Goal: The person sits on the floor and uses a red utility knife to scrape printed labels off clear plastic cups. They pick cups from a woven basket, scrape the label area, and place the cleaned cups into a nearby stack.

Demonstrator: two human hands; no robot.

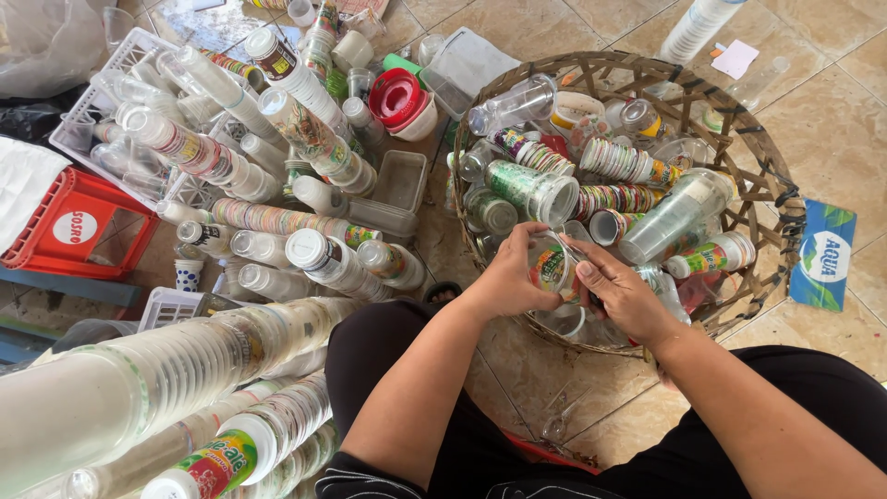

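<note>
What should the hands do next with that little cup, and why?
Probably slip the clear plastic cup, held by the left hand and right hand, onto a nested stack of cups. Loose cups fill the woven basket, while long matching stacks lie on the left.

left hand (506, 277) + right hand (621, 294): gripping clear plastic cup (552, 268) | over woven basket (771, 176)

This is an informal recycling sorting spot on a beige tiled floor (554, 28). At twelve o'clock a round woven bamboo basket (771, 199) brims with used plastic cups; at nine o'clock long nested stacks of clear plastic cups (277, 222) lie beside a red plastic crate (55, 199).
</note>
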